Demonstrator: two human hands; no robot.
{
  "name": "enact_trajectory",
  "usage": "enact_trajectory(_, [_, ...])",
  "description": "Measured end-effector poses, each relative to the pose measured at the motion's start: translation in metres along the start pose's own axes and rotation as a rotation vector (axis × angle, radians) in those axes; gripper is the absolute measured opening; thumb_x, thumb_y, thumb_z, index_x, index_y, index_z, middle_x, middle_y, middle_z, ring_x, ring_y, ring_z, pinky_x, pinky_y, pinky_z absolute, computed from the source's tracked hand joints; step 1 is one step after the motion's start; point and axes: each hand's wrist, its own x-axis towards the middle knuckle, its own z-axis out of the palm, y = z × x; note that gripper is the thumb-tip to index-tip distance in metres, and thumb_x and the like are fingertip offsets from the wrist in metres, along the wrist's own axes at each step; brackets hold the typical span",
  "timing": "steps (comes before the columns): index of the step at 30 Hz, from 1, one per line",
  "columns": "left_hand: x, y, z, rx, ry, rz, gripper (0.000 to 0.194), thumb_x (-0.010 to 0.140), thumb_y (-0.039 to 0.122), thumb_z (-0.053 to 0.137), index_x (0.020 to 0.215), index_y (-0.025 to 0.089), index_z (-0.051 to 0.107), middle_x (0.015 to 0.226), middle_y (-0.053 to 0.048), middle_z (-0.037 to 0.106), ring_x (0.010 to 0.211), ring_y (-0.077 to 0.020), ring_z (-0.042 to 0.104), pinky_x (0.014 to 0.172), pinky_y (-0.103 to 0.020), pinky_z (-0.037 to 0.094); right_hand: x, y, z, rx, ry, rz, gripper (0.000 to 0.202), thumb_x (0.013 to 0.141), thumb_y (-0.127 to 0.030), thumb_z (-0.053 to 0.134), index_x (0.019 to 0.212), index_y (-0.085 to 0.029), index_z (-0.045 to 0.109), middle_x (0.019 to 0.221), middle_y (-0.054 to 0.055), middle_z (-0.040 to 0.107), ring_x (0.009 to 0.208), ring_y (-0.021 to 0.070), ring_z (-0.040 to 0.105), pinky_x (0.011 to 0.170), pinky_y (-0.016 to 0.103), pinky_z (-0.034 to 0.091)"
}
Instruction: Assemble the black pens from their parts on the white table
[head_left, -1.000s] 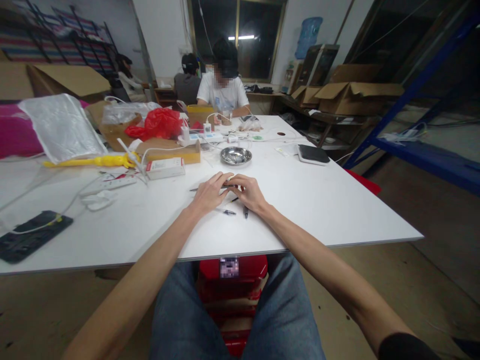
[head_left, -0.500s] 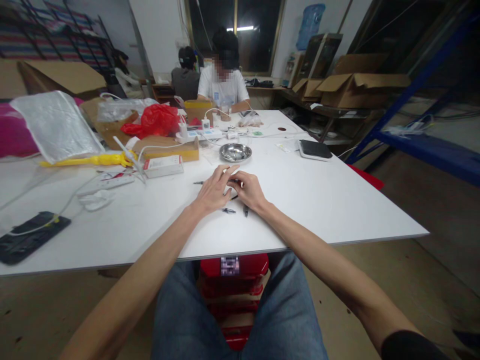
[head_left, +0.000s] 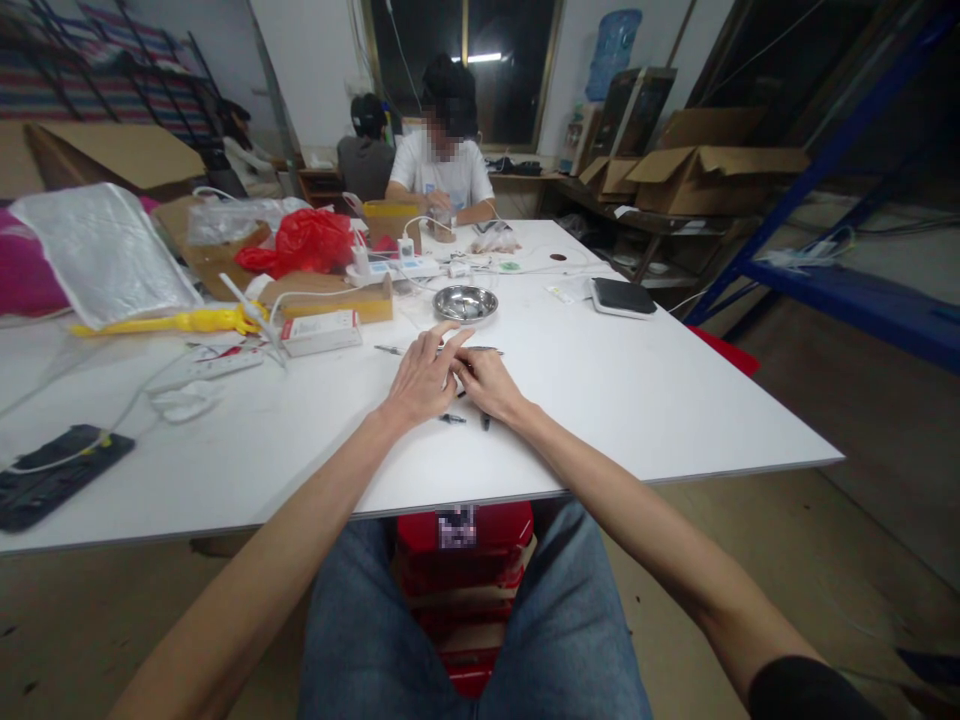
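My left hand (head_left: 424,378) rests over the white table (head_left: 637,400), its fingers stretched and apart, its thumb close to the other hand. Against it lies my right hand (head_left: 489,382), fingers curled in a pinch; what they hold is hidden. A thin dark pen-like piece (head_left: 491,350) shows just past the right knuckles. Another slim pen-like piece (head_left: 388,350) pokes out left of the left hand. Nearer the table edge lie a small dark-and-clear piece (head_left: 452,418) and a short black piece (head_left: 486,423). Beyond the hands stands a shiny metal bowl (head_left: 465,304) with something small in it.
To the left are a white-and-red box (head_left: 321,333), a yellow tool-like object (head_left: 187,321), crumpled tissue (head_left: 187,400) and a black power strip (head_left: 64,475). A black-topped device (head_left: 624,298) lies right. A person in white (head_left: 442,180) sits opposite. Red stools (head_left: 465,530) are below.
My right hand has turned slightly, its fingers now more tucked under, and the thin piece past its knuckles shows more. My left hand stays nearly in place. The view has shifted a little.
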Motion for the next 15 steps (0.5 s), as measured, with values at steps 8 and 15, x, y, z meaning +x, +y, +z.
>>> enact_trajectory(8, [0.006,-0.018,-0.016,0.198,0.127,0.007,0.037,0.093,0.017,0.054,0.13,0.022,0.059,0.142,-0.012,0.053,0.146,-0.0335,0.035,0.122,-0.062,0.023,0.0,0.006,-0.006,0.086,0.117,0.092,0.035,0.103,-0.04,0.045,0.085,-0.019,0.065,0.07,0.0,0.061,0.065,0.0148,0.052,0.066,0.026,0.036])
enact_trajectory(15, [0.001,-0.03,-0.012,0.175,-0.068,-0.04,0.022,0.1,0.024,0.049,0.103,0.018,0.07,0.087,-0.009,0.072,0.092,-0.0263,0.066,0.082,-0.042,0.047,0.0,0.013,-0.007,0.177,0.152,0.024,0.024,0.095,-0.034,0.055,0.086,-0.017,0.068,0.072,0.001,0.064,0.065,0.015,0.054,0.064,0.027,0.037])
